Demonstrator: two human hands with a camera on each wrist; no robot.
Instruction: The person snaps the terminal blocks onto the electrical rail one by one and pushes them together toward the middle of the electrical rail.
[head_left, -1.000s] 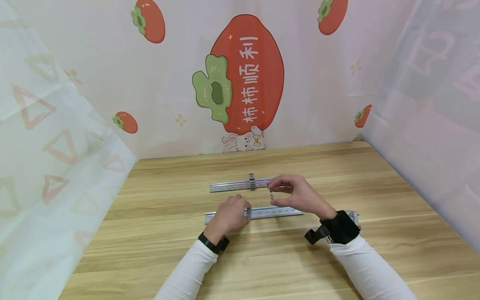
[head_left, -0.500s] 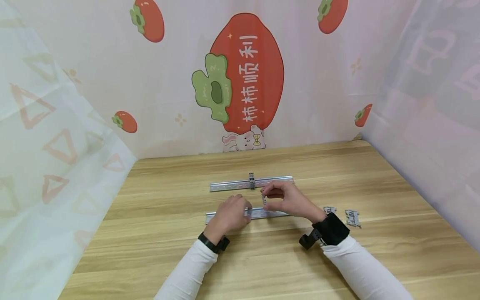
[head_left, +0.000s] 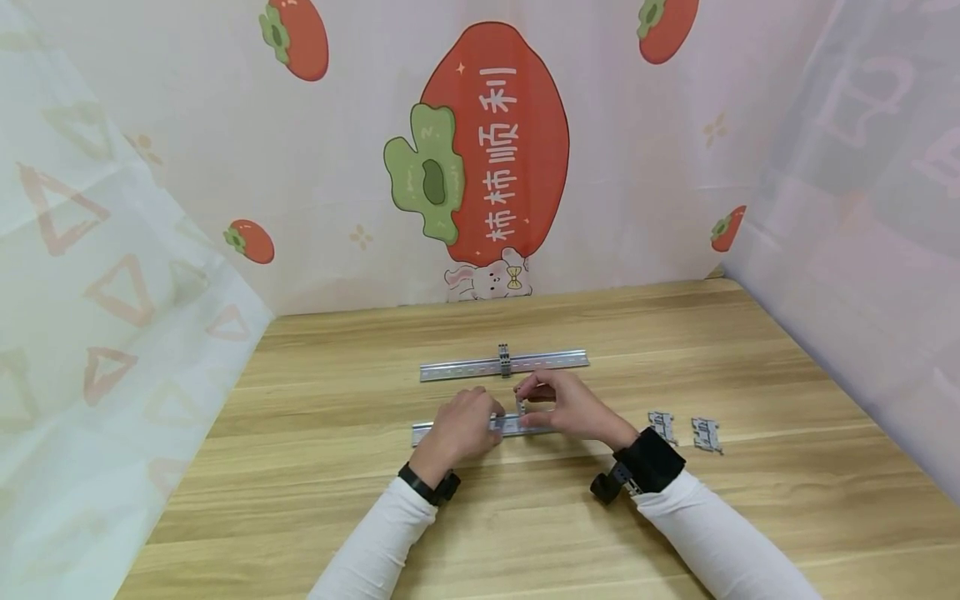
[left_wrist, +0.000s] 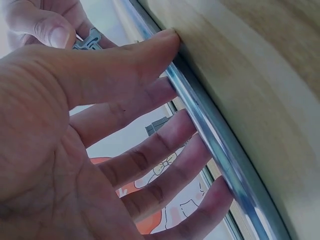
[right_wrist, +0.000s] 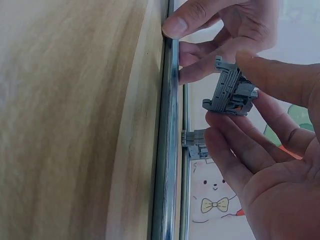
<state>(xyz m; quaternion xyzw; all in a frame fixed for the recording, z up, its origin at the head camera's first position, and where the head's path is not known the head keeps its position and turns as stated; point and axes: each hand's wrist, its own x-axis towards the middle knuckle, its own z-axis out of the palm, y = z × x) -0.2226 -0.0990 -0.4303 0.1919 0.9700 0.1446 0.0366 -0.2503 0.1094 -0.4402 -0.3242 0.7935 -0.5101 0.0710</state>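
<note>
My left hand (head_left: 461,425) holds the near DIN rail (head_left: 512,427), thumb on its front edge and fingertips along the back, as the left wrist view shows. Just to its right, my right hand (head_left: 573,408) pinches a grey DIN rail terminal block (right_wrist: 227,92) between thumb and fingers. The block is upright over the near rail; in the right wrist view a gap separates its feet from the metal rail (right_wrist: 169,145). My fingers hide part of the block in the head view.
Behind lies a second slotted rail (head_left: 457,372), with grey terminal blocks (head_left: 504,360) mounted near its middle. Two loose terminal blocks, one (head_left: 662,427) nearer my right wrist and another (head_left: 706,435) further right, lie flat on the wooden table (head_left: 525,533).
My right hand has moved left and towards me, bringing the terminal block from beside the far rail to above the near one. The left hand has stayed on the rail.
</note>
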